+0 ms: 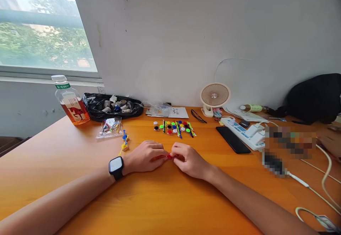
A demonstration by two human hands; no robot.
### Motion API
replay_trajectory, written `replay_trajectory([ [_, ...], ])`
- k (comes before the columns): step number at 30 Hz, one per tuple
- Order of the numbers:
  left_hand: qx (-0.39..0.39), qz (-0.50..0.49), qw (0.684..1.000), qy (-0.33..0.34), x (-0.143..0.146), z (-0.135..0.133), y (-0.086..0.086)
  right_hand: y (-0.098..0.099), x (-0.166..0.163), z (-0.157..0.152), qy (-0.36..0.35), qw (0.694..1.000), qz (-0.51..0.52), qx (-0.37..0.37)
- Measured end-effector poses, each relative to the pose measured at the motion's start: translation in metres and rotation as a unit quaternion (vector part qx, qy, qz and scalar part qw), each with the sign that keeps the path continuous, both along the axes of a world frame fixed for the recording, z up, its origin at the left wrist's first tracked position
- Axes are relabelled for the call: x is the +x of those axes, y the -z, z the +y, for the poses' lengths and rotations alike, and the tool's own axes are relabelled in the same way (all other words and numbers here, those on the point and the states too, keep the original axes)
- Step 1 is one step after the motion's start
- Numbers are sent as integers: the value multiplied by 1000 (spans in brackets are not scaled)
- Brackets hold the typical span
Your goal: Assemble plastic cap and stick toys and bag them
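My left hand (146,156), with a black smartwatch (116,166) on its wrist, pinches a small red plastic piece (169,156) from one side. From the other side my right hand (190,160) closes its thumb and fingers on the same piece, low over the table. Fingers hide most of it, so its full shape does not show. Beyond the hands lie several coloured round plastic pieces (169,132) and thin coloured sticks (178,129). Left of my left hand are joined blue and yellow plastic parts (125,142).
A clear plastic bag (109,128) with small parts lies near a black bag (114,108) and a tea bottle (71,103). Farther right are a fan (215,96), a black phone (233,140), a power strip (237,130) and cables. Another person's hand (330,139) is at the right edge.
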State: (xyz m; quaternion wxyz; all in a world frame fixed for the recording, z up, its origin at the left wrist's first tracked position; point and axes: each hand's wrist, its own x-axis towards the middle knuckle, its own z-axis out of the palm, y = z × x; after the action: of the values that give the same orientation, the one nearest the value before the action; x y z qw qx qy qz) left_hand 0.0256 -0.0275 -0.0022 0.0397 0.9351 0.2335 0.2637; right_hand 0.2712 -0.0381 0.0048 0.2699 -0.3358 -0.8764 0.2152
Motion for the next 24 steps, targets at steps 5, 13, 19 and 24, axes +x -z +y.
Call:
replay_trajectory([
  [5, -19, 11, 1000, -1, -1, 0, -4, -2, -7, -1, 8, 1000, -26, 15],
  [13, -58, -21, 998, 4, -3, -1, -11, -1, 8, -2, -22, 1000, -19, 11],
  [19, -71, -16, 997, -12, -4, -1, -10, -8, 14, 1, 24, 1000, 12, 6],
  [24, -58, -25, 998, -27, -7, -1, -8, -10, 15, 6, 143, 984, 48, -98],
])
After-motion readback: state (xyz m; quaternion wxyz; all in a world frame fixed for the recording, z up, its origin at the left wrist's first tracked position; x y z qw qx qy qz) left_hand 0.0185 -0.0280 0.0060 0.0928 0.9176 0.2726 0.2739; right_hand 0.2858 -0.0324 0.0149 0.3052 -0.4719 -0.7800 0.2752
